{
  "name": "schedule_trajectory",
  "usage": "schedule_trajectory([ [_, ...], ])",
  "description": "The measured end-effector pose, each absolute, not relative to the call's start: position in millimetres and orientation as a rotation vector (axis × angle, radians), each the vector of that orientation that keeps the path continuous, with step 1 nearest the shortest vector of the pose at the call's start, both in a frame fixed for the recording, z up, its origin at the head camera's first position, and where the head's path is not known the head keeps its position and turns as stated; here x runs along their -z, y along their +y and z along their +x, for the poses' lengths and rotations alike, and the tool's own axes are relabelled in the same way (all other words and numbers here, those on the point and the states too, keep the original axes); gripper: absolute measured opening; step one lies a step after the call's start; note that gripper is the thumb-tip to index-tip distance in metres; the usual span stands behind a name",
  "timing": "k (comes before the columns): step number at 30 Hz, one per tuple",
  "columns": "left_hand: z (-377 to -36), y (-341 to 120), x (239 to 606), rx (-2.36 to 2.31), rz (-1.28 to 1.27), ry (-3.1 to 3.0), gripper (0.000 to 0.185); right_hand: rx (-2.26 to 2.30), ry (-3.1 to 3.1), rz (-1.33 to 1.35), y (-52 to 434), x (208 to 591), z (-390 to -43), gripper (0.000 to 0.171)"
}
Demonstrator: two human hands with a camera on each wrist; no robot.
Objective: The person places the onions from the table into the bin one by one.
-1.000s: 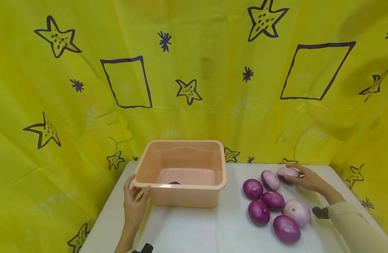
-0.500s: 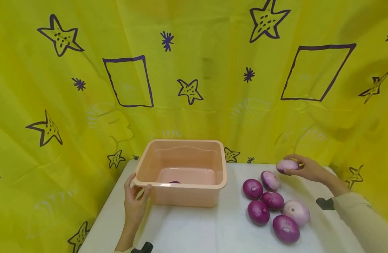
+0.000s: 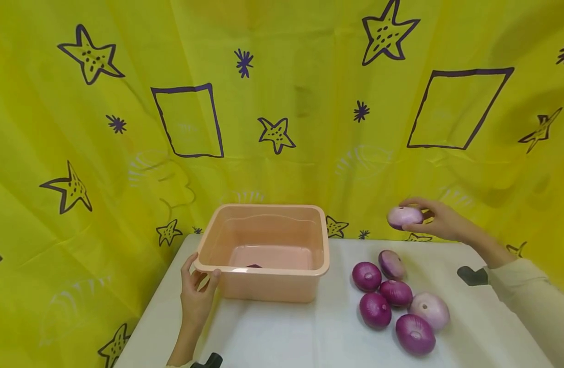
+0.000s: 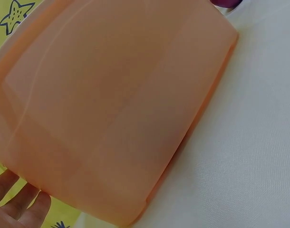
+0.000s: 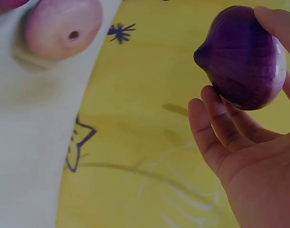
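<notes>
My right hand (image 3: 436, 221) holds a purple onion (image 3: 404, 216) up in the air above the table's back right, its fingers (image 5: 216, 128) curled round the onion (image 5: 245, 57). My left hand (image 3: 195, 291) grips the near left corner of a peach plastic tub (image 3: 282, 289), thumb on the rim. The tub (image 4: 102, 104) fills the left wrist view, with fingertips (image 4: 21, 204) showing at its lower left. Inside the tub a small dark purple thing (image 3: 253, 266) peeks over the front rim. Several more purple onions (image 3: 396, 294) lie on the white table right of the tub.
A white table (image 3: 309, 337) carries everything. A yellow cloth with stars and squares (image 3: 282, 117) hangs close behind and on both sides. One pale onion (image 5: 63, 27) lies near the table's edge in the right wrist view.
My right hand has lifted one onion from the back of the pile and carried it up and slightly left. The left hand and the tub have stayed still.
</notes>
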State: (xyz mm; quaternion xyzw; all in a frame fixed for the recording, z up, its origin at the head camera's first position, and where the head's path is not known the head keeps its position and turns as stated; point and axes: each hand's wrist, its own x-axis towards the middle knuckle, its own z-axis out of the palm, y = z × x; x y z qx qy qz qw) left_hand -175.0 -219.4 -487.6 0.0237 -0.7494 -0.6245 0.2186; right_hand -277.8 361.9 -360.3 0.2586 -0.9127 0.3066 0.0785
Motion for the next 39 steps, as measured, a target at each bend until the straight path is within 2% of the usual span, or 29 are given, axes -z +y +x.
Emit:
schedule_trajectory([
  [15,-172.9,-219.9,487.2,1.732,0.100,-2.074,0.071,-0.994,-2.781,0.813,306.5,326.9,-284.6,0.055],
  [25,-175.1,-219.7,491.9,1.715,0.097,-2.062,0.073,-1.076,-2.788,0.987,231.3,312.3,-306.7,0.055],
  [39,-175.6,-217.5,489.8,1.724,0.072,-2.046,0.072,-1.167,-2.774,1.179,120.7,304.3,-320.1,0.056],
])
